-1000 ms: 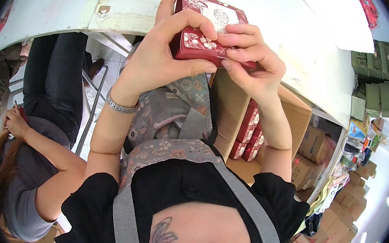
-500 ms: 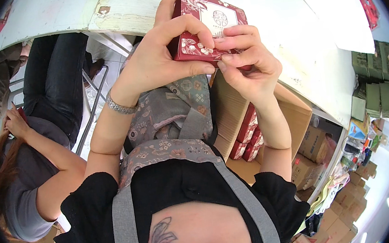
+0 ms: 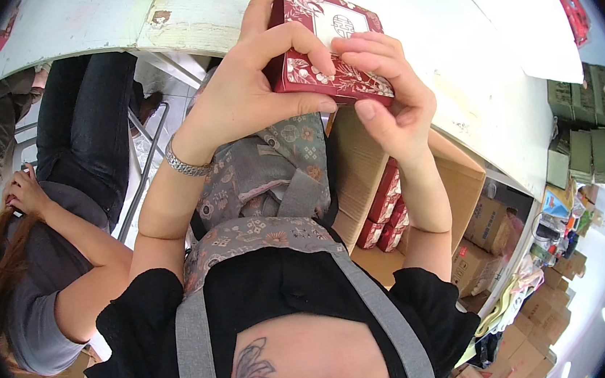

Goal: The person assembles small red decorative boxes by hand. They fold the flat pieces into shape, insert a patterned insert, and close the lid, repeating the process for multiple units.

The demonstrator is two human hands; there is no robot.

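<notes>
A dark red paper gift box (image 3: 304, 79) with pale floral print, a white label panel and a red loop at its far edge is held up at the table's front edge. My left hand (image 3: 235, 97) is closed around its left end, thumb along the near side and bent index finger on top. My right hand (image 3: 399, 99) is at the box's right end, fingers stretched over the top face, thumb apart by the lower near edge. Whether those fingertips press on the box I cannot tell. The box's underside is hidden.
Below my right forearm stands an open cardboard carton (image 3: 358, 162) holding several similar red boxes (image 3: 391, 213). A white worn table (image 3: 213, 12) spans the top. At left sits another person (image 3: 69, 262). Green boxes (image 3: 583, 154) and stacked cartons (image 3: 540, 312) line the right.
My right fingers have let go of their pinch at the box's near edge and spread apart over its top. My left hand keeps its hold.
</notes>
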